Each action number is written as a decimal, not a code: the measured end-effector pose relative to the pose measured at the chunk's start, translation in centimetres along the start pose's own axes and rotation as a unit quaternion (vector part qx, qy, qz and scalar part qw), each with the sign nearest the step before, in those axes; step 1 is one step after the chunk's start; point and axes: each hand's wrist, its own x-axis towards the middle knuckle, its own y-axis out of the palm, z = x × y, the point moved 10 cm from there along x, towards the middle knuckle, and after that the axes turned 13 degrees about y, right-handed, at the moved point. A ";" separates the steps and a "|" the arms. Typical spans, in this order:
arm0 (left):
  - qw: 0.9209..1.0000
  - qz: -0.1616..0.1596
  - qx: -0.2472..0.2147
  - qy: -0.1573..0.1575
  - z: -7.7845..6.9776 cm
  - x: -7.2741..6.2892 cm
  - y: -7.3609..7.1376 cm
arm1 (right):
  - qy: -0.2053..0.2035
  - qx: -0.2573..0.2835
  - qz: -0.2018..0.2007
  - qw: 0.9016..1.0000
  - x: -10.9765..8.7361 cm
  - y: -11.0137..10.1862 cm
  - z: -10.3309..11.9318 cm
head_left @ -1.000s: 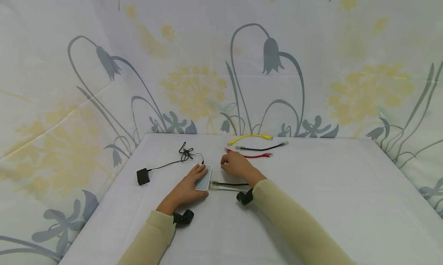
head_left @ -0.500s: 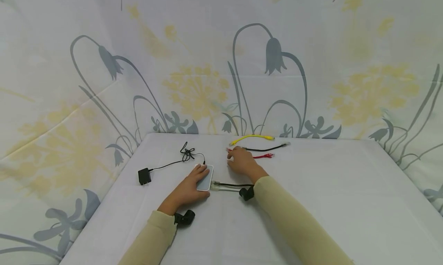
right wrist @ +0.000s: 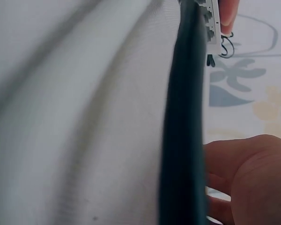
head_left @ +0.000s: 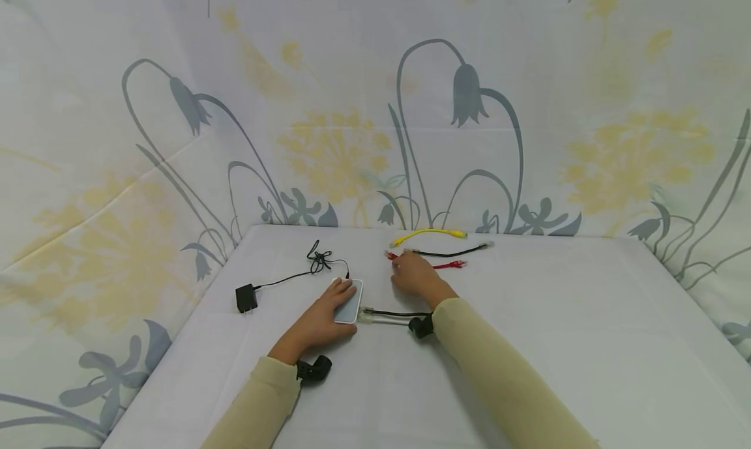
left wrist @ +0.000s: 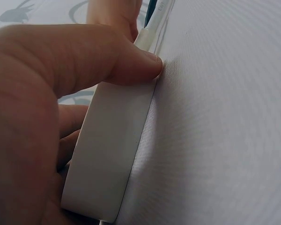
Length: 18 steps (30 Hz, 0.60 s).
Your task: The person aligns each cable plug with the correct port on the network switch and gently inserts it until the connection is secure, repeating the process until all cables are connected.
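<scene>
In the head view my left hand (head_left: 319,318) holds a small white network switch (head_left: 349,304) on the table. Its thumb wraps the near end in the left wrist view, with fingers on the far side of the switch (left wrist: 112,145). A black network cable (head_left: 399,313) and a white network cable (head_left: 390,322) lead from the switch's right side. Over the middle of a red network cable (head_left: 448,264) is my right hand (head_left: 419,276), fingers bent downward. Whether its fingertips pinch the cable is hidden. Ports (right wrist: 208,16) show in the right wrist view.
Behind the red cable lie another black network cable (head_left: 452,253) and a yellow one (head_left: 431,231). A black power adapter (head_left: 246,298) sits left, its thin cord (head_left: 319,261) bundled and running to the switch. Floral cloth (head_left: 375,143) hangs behind the white table (head_left: 587,345).
My right hand has moved away from beside the switch, to the right and back, onto the red cable. The left hand has stayed on the switch.
</scene>
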 end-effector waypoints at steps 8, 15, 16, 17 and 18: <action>1.000 0.004 0.000 0.000 0.0 0.0 0.1 | 0.017 -0.019 0.001 1.000 -0.3 -0.1 -0.3; 1.000 0.005 0.000 0.004 -0.2 0.0 0.0 | -0.011 -0.049 -0.016 0.999 -0.8 -0.5 0.3; 1.000 0.004 0.001 0.006 -0.2 0.0 0.0 | -0.015 -0.053 -0.019 0.998 -0.9 -0.5 0.4; 1.000 0.004 0.002 0.006 -0.2 0.0 0.0 | -0.019 -0.054 -0.021 0.998 -0.9 -0.5 0.4; 1.000 0.004 0.004 0.006 -0.2 0.0 0.0 | -0.024 -0.054 -0.023 0.998 -0.9 -0.5 0.5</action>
